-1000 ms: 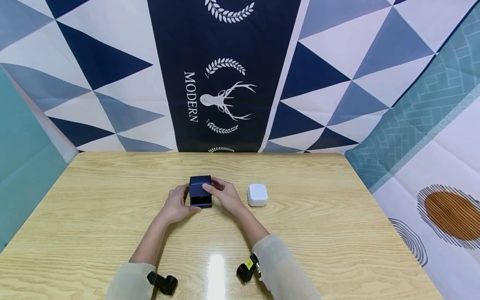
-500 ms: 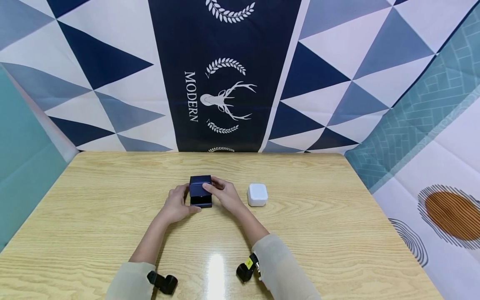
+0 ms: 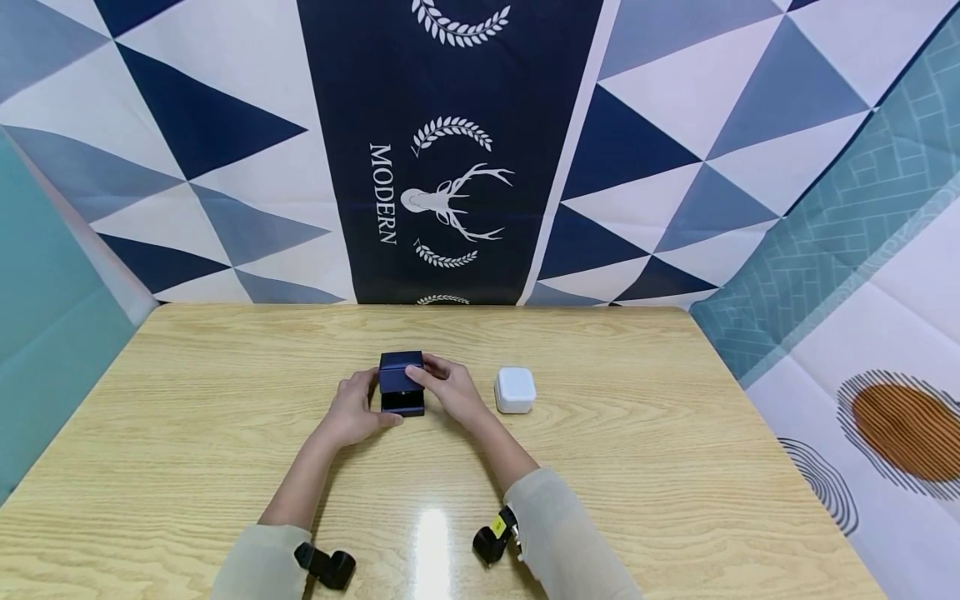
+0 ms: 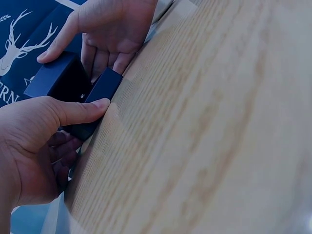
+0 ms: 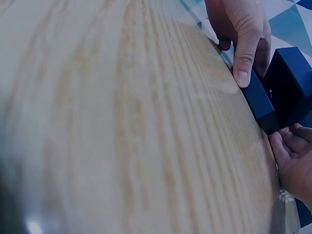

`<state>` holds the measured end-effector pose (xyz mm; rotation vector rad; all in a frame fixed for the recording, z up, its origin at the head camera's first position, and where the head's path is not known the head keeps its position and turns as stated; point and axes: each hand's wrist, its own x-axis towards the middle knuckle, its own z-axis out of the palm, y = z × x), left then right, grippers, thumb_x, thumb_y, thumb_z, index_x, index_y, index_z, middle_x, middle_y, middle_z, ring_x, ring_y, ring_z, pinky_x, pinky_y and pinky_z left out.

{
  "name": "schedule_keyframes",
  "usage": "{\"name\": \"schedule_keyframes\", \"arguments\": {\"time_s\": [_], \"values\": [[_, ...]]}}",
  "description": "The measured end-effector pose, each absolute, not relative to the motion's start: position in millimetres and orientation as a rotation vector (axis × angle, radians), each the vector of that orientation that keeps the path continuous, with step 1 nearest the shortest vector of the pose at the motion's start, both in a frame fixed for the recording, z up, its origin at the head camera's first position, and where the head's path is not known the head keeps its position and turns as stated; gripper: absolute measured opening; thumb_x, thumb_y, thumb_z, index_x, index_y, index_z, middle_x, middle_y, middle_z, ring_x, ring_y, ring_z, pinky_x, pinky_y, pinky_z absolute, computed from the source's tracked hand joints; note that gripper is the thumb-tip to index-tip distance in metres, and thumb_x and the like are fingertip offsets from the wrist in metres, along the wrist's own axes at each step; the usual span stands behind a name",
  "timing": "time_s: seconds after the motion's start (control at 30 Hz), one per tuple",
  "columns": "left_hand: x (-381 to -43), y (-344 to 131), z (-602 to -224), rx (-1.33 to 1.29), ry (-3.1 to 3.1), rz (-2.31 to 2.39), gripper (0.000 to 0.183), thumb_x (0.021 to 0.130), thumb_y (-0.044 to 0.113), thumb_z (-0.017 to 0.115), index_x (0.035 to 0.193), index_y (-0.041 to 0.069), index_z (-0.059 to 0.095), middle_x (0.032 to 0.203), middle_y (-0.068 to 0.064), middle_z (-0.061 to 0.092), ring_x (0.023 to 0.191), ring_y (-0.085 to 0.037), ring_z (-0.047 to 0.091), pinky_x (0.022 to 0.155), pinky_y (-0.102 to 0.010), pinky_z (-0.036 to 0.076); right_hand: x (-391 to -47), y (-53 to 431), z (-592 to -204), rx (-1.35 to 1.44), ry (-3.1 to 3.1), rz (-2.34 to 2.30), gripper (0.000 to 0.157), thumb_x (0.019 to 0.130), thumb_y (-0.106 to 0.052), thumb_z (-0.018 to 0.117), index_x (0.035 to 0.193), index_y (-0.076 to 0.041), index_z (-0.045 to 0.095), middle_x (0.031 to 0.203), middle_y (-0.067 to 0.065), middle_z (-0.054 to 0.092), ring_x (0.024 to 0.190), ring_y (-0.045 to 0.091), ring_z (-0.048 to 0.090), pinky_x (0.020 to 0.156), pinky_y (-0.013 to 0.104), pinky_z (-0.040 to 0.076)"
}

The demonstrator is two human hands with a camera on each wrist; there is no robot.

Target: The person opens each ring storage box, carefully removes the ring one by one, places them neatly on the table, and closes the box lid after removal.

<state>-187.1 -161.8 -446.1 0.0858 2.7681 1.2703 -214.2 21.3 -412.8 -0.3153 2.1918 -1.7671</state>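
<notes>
A small dark blue ring box (image 3: 401, 382) sits on the wooden table, its hinged lid (image 4: 51, 75) partly raised toward the front. Inside the dark gap shows a small shiny spot (image 5: 271, 91); the rest of the inside is in shadow. My left hand (image 3: 356, 412) grips the base from the left, thumb against its front edge (image 4: 105, 85) and fingers along the side. From the right, my right hand (image 3: 453, 390) holds the box, with its thumb on the lid's top and fingers curled by the right side.
A white rounded cube-shaped case (image 3: 515, 389) stands on the table (image 3: 637, 450) to the right of my right hand. Behind the table's far edge hangs a patterned cloth (image 3: 450, 208). Small black cameras (image 3: 330, 568) are strapped at both sleeves.
</notes>
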Motion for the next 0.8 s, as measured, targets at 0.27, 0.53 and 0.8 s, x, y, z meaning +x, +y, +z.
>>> {"name": "schedule_keyframes", "arguments": {"time_s": [0.27,0.53,0.8], "values": [[-187.3,-162.2,-446.2,0.080,2.767,1.272,0.086,0.074,0.020,0.079,0.142,-0.002,0.032,0.142,-0.024,0.038,0.123,-0.037,0.033,0.103,-0.055,0.029,-214.1,21.0,-411.9,-0.324,2.186,-1.777,0.060,0.092,-0.030,0.059,0.139,0.003,0.040,0.135,0.020,0.052,0.126,0.028,0.049,0.104,0.039,0.039],[-187.1,-162.0,-446.9,0.075,2.761,1.284,0.085,0.075,0.020,0.079,0.142,-0.002,0.032,0.142,-0.024,0.037,0.122,-0.036,0.032,0.103,-0.055,0.029,-214.6,20.8,-412.9,-0.325,2.177,-1.787,0.060,0.092,-0.029,0.059,0.138,0.003,0.041,0.134,0.020,0.052,0.125,0.027,0.050,0.105,0.039,0.039],[-187.5,-161.7,-446.8,0.070,2.759,1.281,0.085,0.075,0.020,0.079,0.143,-0.002,0.032,0.142,-0.024,0.037,0.123,-0.036,0.032,0.103,-0.055,0.029,-213.7,21.0,-411.8,-0.334,2.173,-1.797,0.058,0.092,-0.028,0.059,0.138,0.003,0.042,0.133,0.020,0.053,0.124,0.028,0.050,0.104,0.039,0.039]]}}
